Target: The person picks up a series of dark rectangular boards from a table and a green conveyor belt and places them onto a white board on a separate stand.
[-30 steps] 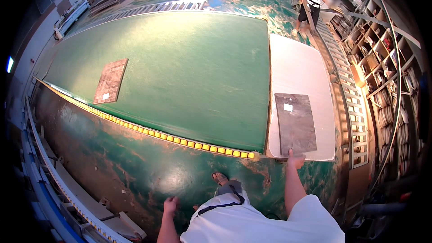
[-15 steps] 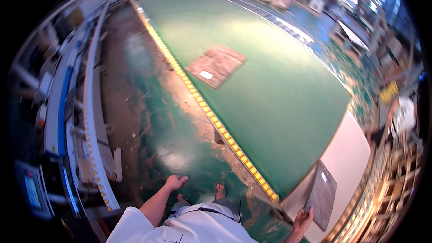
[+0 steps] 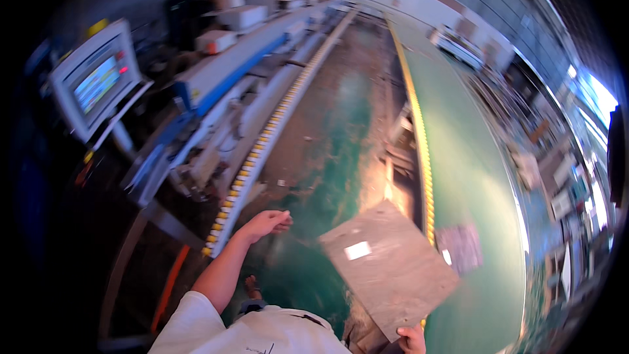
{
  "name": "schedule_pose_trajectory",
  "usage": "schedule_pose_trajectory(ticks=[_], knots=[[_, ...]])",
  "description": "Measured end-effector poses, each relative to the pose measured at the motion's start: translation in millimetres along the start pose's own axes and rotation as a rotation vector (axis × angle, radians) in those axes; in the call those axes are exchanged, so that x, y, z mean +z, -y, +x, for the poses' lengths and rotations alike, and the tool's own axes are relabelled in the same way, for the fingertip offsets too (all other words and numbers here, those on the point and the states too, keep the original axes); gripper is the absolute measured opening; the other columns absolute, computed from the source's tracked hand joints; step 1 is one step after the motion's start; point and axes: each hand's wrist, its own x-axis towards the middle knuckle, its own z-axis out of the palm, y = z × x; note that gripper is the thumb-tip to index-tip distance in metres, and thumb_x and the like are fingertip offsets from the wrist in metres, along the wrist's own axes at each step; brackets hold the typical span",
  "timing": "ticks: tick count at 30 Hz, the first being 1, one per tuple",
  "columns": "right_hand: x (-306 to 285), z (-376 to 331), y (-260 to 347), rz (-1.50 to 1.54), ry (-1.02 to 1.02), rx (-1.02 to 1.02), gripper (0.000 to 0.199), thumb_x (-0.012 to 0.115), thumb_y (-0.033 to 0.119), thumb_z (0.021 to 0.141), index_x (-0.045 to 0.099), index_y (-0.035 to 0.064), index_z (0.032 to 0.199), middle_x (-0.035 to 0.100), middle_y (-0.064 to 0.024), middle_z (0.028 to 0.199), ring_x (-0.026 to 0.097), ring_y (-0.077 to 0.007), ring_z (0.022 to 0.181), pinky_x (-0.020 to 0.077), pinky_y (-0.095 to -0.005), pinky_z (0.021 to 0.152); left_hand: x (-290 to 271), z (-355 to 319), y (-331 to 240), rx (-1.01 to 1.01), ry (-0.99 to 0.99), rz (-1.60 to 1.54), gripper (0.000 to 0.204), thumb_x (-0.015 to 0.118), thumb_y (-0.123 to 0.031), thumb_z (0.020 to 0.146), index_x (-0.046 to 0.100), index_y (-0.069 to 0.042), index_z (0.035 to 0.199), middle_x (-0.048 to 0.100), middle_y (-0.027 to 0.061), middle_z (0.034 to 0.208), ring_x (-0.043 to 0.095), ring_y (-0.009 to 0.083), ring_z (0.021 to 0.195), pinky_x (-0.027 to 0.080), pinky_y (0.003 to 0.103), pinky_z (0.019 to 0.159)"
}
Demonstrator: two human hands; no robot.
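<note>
Gripping a brown wood-grain panel [image 3: 393,272] near its lower corner, the person's right hand [image 3: 411,339] has its digits closed on the edge, though those beneath are hidden. The panel hangs at a slant above the green-stained floor [image 3: 314,249], overlapping in view the yellow roller strip [image 3: 424,183] along the conveyor, with a white label [image 3: 358,250] towards its left corner. The left hand [image 3: 267,223] hovers well apart from it, fingers loosely half-curled around nothing visible. A second wood-grain panel [image 3: 466,249] lies on the green conveyor belt [image 3: 478,314], just beside the strip. Farther left, a control monitor [image 3: 97,85] stands near a blue-sided machine beam [image 3: 229,82].
</note>
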Motion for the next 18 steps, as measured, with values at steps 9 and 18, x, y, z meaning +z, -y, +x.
schedule_pose_trajectory(ticks=[9,18], knots=[[391.7,237.5,-84.1,-0.435,0.733,0.383,0.039,0.074,0.016,0.084,0.063,-0.0046,0.116,0.07,-0.0112,0.109,0.066,-0.0215,0.096,0.0543,-0.034,0.079,-218.9,-185.6,76.2,-0.025,-1.058,-0.355,0.044,0.061,-0.048,0.095,0.066,-0.005,0.104,0.065,0.0038,0.084,0.061,0.0174,0.081,0.049,0.035,0.076],[700.3,363.4,-208.5,-0.855,0.991,0.367,0.036,0.062,0.042,0.096,0.063,0.0068,0.105,0.069,-0.007,0.079,0.063,-0.0166,0.063,0.0465,-0.0306,0.057,-336.4,-209.7,133.6,0.037,-1.616,-0.861,0.049,0.058,-0.045,0.098,0.059,-0.005,0.127,0.06,0.0108,0.124,0.056,0.0259,0.115,0.044,0.044,0.093]])
